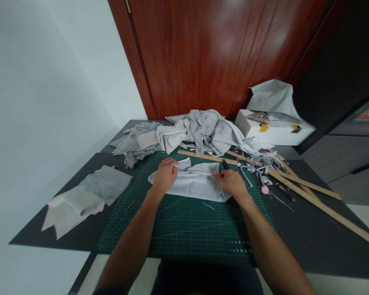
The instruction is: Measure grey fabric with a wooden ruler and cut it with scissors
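Observation:
A light grey piece of cloth [197,184] lies loosely folded and wrinkled on a green cutting mat [184,229]. My left hand [165,175] is closed on the cloth's left end, thumb and fingers at its upper edge. Toward the right end, my right hand [230,182] has its fingers pinched together at the cloth, the fingertips slightly blurred. A slim black object [226,164] sticks up just past that hand; its lower part is hidden, and I cannot tell whether the hand holds it. Short pale threads [208,205] lie on the mat.
A heap of grey and white cloth [203,127] spans the back. Cut pieces [76,205] lie left. A wooden ruler [203,155] crosses the mat's far edge. Wooden strips [320,205], cords and a pink disc [265,189] are right, below a white box [276,129].

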`<action>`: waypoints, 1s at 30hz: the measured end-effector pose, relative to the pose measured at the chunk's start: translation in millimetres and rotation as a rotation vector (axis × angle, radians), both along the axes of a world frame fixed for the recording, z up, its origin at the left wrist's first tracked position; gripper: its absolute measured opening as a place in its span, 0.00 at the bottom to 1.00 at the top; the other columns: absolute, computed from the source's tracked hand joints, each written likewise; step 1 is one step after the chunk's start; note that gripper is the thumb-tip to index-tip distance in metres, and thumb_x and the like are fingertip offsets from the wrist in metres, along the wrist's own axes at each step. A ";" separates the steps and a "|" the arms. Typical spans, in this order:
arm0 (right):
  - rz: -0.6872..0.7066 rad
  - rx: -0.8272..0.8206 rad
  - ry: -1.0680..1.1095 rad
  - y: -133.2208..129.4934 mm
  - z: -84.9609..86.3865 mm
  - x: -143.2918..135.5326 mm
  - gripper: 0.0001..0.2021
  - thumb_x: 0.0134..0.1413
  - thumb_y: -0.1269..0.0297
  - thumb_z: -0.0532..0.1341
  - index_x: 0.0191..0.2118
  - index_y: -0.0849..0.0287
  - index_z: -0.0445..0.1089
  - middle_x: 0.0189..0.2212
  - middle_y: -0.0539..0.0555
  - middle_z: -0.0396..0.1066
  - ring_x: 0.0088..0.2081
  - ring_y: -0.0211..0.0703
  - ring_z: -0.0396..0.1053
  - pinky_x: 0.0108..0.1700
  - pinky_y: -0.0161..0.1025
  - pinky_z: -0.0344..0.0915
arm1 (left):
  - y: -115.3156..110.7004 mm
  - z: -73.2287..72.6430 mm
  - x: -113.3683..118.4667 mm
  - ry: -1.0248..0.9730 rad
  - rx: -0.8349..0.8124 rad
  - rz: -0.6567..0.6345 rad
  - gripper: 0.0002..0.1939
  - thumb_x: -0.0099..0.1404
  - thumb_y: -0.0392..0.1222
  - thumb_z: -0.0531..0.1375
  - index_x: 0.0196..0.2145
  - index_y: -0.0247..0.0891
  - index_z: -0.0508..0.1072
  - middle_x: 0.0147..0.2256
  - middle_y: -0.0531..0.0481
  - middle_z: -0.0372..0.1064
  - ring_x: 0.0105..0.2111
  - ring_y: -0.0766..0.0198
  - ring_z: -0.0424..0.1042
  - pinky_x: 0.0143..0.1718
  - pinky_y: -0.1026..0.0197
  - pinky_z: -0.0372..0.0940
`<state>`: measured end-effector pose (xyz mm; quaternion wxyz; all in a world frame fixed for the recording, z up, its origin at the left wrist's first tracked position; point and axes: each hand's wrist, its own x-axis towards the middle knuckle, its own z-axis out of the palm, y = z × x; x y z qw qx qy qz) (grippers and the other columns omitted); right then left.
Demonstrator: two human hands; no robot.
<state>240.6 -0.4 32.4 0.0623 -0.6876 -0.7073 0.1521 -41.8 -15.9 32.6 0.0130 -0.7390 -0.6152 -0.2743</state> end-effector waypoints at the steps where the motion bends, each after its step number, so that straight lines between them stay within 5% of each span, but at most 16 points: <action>1: -0.033 0.044 -0.003 0.0 1.5 0.7 0.23 0.71 0.47 0.55 0.45 0.60 0.80 0.41 0.67 0.81 0.47 0.57 0.81 0.50 0.43 0.71 | 3.5 -4.4 2.8 -0.026 -0.021 -0.086 0.19 0.65 0.28 0.53 0.44 0.39 0.81 0.46 0.44 0.79 0.53 0.56 0.74 0.62 0.51 0.66; 4: -0.100 0.147 -0.026 1.5 2.0 4.5 0.15 0.70 0.59 0.55 0.47 0.59 0.79 0.41 0.65 0.81 0.46 0.54 0.80 0.49 0.42 0.70 | 5.6 -16.7 11.6 0.027 -0.155 -0.192 0.16 0.68 0.32 0.56 0.47 0.40 0.81 0.50 0.45 0.78 0.54 0.56 0.73 0.64 0.52 0.64; 7: -0.104 0.232 -0.071 5.1 -5.6 12.4 0.12 0.65 0.68 0.57 0.47 0.62 0.77 0.46 0.66 0.79 0.51 0.54 0.76 0.52 0.42 0.68 | -1.4 -22.5 17.6 0.138 -0.281 -0.095 0.17 0.69 0.37 0.59 0.53 0.42 0.79 0.57 0.44 0.74 0.60 0.52 0.69 0.67 0.49 0.59; 12: -0.150 0.208 -0.104 10.6 -21.7 24.0 0.17 0.61 0.67 0.63 0.54 0.67 0.72 0.52 0.71 0.74 0.55 0.60 0.73 0.54 0.46 0.66 | -15.1 -17.5 24.2 0.202 -0.348 0.039 0.18 0.72 0.43 0.58 0.56 0.42 0.77 0.60 0.40 0.71 0.62 0.45 0.65 0.65 0.43 0.59; 20: -0.082 0.184 -0.051 4.5 -28.6 43.8 0.13 0.61 0.72 0.59 0.50 0.67 0.73 0.47 0.67 0.77 0.50 0.54 0.74 0.55 0.42 0.65 | -27.9 -5.4 43.3 0.314 -0.389 0.101 0.18 0.74 0.46 0.54 0.57 0.42 0.76 0.58 0.39 0.71 0.59 0.43 0.66 0.58 0.43 0.61; 30: -0.267 0.302 -0.106 -5.5 -32.4 137.4 0.16 0.56 0.73 0.60 0.50 0.66 0.75 0.45 0.67 0.78 0.48 0.57 0.75 0.52 0.44 0.65 | -30.3 -5.8 55.0 0.315 -0.365 0.077 0.19 0.74 0.45 0.54 0.57 0.39 0.76 0.58 0.37 0.71 0.59 0.42 0.66 0.60 0.44 0.60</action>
